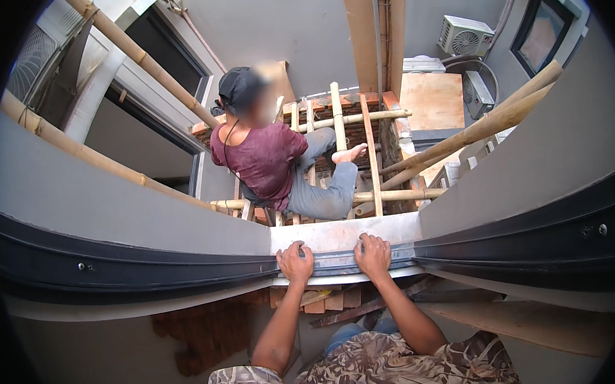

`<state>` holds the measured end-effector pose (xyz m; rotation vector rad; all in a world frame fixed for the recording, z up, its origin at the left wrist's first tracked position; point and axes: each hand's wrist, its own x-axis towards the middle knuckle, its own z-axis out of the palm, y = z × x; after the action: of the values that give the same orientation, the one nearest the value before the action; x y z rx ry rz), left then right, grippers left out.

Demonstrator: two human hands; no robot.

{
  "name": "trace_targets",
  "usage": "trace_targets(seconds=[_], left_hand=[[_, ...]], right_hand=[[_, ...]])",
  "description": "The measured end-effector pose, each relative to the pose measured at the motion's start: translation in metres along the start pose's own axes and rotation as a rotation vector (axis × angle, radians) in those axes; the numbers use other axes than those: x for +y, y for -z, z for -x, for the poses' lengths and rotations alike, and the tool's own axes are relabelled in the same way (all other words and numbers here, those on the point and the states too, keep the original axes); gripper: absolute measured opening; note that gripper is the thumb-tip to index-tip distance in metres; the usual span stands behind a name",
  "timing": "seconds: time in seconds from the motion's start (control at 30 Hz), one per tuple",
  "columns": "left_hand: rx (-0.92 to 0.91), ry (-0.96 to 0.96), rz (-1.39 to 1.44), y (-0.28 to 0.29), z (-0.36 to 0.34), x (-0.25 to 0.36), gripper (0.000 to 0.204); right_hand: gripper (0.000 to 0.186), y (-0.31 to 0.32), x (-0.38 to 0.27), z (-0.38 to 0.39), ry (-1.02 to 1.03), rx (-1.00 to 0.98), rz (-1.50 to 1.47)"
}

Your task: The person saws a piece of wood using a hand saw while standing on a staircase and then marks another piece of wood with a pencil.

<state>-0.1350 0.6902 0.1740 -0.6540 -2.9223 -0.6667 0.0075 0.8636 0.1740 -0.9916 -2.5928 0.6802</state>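
Note:
Both of my hands rest on the dark grey window frame (335, 261) that crosses the bottom of the opening. My left hand (296, 262) curls its fingers over the frame near the opening's left side. Toward the right side, my right hand (373, 253) grips the same frame with bent fingers. A pale sill ledge (346, 230) lies just beyond the fingertips. Outside, a person in a maroon shirt (266, 156) and dark cap sits on a lattice of bamboo poles (338, 113) and wooden strips (371, 156), one bare foot on it.
Brick walls (396, 124) edge the shaft under the lattice. Long bamboo poles slant at left (101, 162) and right (483, 128). Air-conditioner units (465, 36) and a plywood sheet (431, 101) stand at far right. Bricks (325, 303) lie below the sill on my side.

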Motion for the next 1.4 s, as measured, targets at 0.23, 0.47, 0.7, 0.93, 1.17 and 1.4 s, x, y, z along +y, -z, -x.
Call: trace_targets(seconds=[0.23, 0.47, 0.7, 0.93, 1.17, 1.4], left_hand=[[-0.014, -0.002, -0.011, 0.000, -0.001, -0.003, 0.019], [-0.061, -0.001, -0.037, 0.005, -0.004, 0.002, 0.019], [-0.104, 0.002, -0.029, 0.008, -0.006, 0.006, 0.019], [-0.127, -0.037, -0.040, 0.008, -0.008, 0.002, 0.019], [-0.167, -0.058, -0.047, 0.011, -0.011, 0.004, 0.018], [-0.189, -0.075, -0.070, 0.018, -0.013, 0.007, 0.014]], right_hand=[[0.018, 0.001, -0.002, -0.002, 0.004, 0.008, -0.009], [0.018, 0.006, -0.008, -0.004, -0.022, -0.014, 0.011], [0.018, 0.009, -0.009, -0.008, -0.029, -0.014, 0.013], [0.016, 0.011, -0.014, -0.014, -0.045, -0.051, 0.025], [0.015, 0.013, -0.014, -0.015, -0.057, -0.056, 0.024], [0.014, 0.012, -0.015, -0.015, -0.061, -0.066, 0.036]])
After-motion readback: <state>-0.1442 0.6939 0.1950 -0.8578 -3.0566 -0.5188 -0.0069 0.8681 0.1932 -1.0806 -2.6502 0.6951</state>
